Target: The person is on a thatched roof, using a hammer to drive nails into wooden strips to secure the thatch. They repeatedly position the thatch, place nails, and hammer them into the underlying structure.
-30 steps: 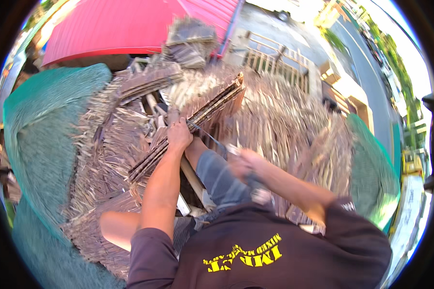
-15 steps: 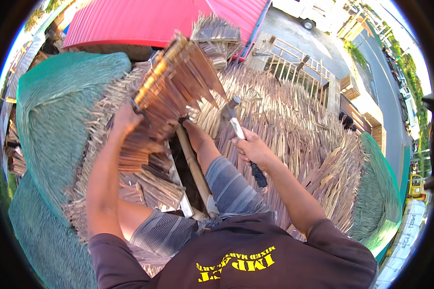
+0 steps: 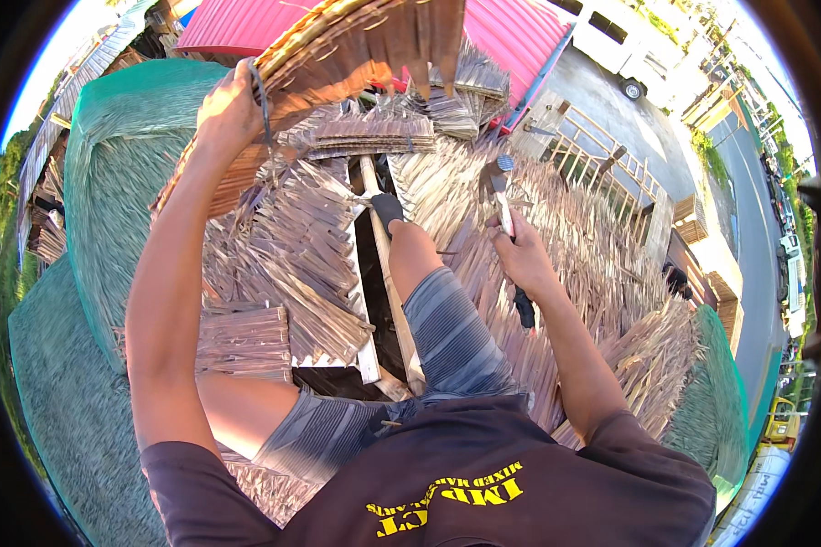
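Observation:
My left hand (image 3: 231, 114) is raised at the upper left, its fingers closed on the edge of a brown palm-leaf thatch panel (image 3: 374, 50). A thin dark strap (image 3: 263, 102) hangs beside those fingers. The panel is held up off the roof, and part of it runs out of the picture at the top. In my right hand (image 3: 525, 253) is a hammer (image 3: 502, 187), gripped around its handle, with its head pointing away from me and a black grip below. It is held over the dry thatch roof (image 3: 602, 292) at right.
Between my legs a dark gap (image 3: 367, 246) in the roof shows a bamboo pole (image 3: 398, 314). Stacked thatch panels (image 3: 374, 132) lie at its far end. Green netting (image 3: 137, 182) covers the left roof. Beyond are a pink metal roof (image 3: 529, 46), a bamboo ladder (image 3: 602, 155) and a white vehicle (image 3: 611, 46).
My left hand has lifted the thatch panel up and away from me, uncovering the roof gap and stacked panels. My right hand has shifted rightward with the hammer.

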Available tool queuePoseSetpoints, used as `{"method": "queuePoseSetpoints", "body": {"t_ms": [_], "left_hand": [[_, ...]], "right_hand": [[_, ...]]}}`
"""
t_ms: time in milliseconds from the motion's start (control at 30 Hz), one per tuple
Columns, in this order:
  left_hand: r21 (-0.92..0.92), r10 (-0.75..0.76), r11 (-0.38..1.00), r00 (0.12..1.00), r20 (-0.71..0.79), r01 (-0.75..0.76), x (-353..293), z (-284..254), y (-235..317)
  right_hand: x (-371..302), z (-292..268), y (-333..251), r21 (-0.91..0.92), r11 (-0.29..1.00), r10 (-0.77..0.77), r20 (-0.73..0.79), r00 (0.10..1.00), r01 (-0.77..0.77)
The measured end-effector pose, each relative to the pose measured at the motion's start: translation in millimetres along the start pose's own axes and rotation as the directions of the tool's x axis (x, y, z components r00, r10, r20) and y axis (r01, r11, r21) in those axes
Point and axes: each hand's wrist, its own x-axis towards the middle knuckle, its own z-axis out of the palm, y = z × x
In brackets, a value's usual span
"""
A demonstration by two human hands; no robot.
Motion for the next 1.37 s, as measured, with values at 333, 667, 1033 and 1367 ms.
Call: {"method": "queuePoseSetpoints", "body": {"t_ms": [333, 667, 1033, 1367], "left_hand": [[-0.048, 0.157, 0.987, 0.981, 0.115, -0.152, 79.3, 176.2, -35.1], [-0.022, 0.108, 0.994, 0.895, 0.432, -0.109, -46.6, 543.6, -20.2], [-0.16, 0.147, 0.984, 0.844, 0.516, -0.074, -147.4, 619.9, -20.5], [-0.261, 0.176, 0.965, 0.827, 0.534, -0.036, -112.3, 509.4, -11.7]], "right_hand": [[97.9, 103.2, -6.6, -0.117, 0.993, -0.019, 0.109, 0.994, 0.032], [289.9, 218.0, 80.1, -0.188, 0.982, 0.079, 0.323, 0.943, -0.018], [339.8, 243.9, 143.3, -0.244, 0.947, 0.284, 0.346, 0.894, -0.207], [310.2, 233.0, 82.7, -0.216, 0.974, 0.123, 0.225, 0.967, -0.074]]}}
